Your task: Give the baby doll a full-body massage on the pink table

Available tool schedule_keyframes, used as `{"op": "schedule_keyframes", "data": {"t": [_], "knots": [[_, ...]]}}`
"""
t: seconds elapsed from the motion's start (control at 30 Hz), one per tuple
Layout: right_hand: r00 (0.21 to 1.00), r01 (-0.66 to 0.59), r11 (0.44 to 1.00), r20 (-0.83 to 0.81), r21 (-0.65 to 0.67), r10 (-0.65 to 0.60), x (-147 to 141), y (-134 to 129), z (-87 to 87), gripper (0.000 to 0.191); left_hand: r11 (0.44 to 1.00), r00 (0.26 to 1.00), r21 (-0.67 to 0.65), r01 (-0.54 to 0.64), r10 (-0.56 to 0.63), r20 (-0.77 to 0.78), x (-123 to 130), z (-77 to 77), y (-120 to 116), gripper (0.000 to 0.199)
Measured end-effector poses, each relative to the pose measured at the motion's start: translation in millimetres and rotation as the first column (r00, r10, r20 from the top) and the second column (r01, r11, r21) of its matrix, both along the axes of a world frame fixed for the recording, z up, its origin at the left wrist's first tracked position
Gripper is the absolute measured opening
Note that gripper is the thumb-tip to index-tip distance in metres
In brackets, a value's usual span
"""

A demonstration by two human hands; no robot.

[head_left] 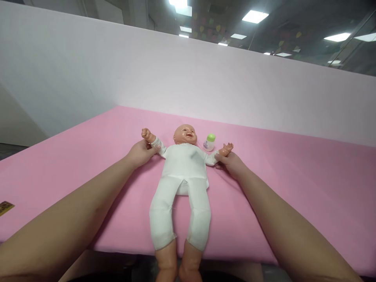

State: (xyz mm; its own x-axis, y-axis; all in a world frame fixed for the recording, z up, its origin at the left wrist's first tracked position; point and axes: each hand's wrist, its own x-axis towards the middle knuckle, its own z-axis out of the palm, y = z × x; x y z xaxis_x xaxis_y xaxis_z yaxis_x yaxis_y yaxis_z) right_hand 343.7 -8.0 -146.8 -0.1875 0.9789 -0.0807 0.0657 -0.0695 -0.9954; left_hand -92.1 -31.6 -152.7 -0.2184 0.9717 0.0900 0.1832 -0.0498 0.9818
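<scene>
A baby doll [184, 164] in white cloth clothing lies face up, its bare lower legs hanging past the front edge of the pink padded table [252, 219]. My left hand [143, 153] is closed around the doll's arm on the left, near the wrist, thumb on the white sleeve. On the other side, my right hand [230, 163] grips the doll's opposite forearm between thumb and fingers; some fingers are hidden beneath it. Both doll arms are spread out to the sides. A small clear bottle with a green cap [209, 142] stands beside the doll's head, close to my right hand.
A white wall panel [188, 82] rises behind the table. At the left edge lies a yellow and black label [6, 207]. Beyond the panel, glass shows lit ceiling panels [255, 17].
</scene>
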Motion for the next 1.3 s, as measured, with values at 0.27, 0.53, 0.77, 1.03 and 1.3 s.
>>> {"op": "schedule_keyframes", "data": {"t": [0.27, 0.53, 0.77, 1.03, 1.3], "knots": [[0.933, 0.268, 0.904, 0.145, 0.333, -0.33, 8.0, 3.5, -1.5, 0.037, 1.0, 0.986, -0.008, -0.026, 0.027, 0.167, 3.1, 0.1, 3.0, 0.042], [0.88, 0.072, 0.744, 0.31, 0.664, -0.361, -47.6, -45.3, 24.3, 0.05, 0.974, 0.849, 0.226, 0.013, 0.108, -0.516, 40.7, 32.8, -37.6, 0.039], [0.675, -0.529, 0.558, 0.716, 0.64, -0.181, -63.2, -63.2, 31.9, 0.057, 0.855, 0.348, 0.197, 0.48, 0.021, -0.937, 62.8, 45.0, -53.2, 0.056], [0.673, -0.545, 0.534, 0.717, 0.646, -0.181, -62.7, -62.4, 32.3, 0.056, 0.842, 0.209, 0.092, 0.532, -0.025, -0.978, 59.1, 52.4, -55.1, 0.059], [0.959, -0.108, 0.812, 0.274, 0.573, -0.066, -55.3, -53.5, 30.5, 0.038, 0.95, 0.813, 0.201, 0.238, -0.082, -0.576, 45.6, 37.1, -45.2, 0.033]]}}
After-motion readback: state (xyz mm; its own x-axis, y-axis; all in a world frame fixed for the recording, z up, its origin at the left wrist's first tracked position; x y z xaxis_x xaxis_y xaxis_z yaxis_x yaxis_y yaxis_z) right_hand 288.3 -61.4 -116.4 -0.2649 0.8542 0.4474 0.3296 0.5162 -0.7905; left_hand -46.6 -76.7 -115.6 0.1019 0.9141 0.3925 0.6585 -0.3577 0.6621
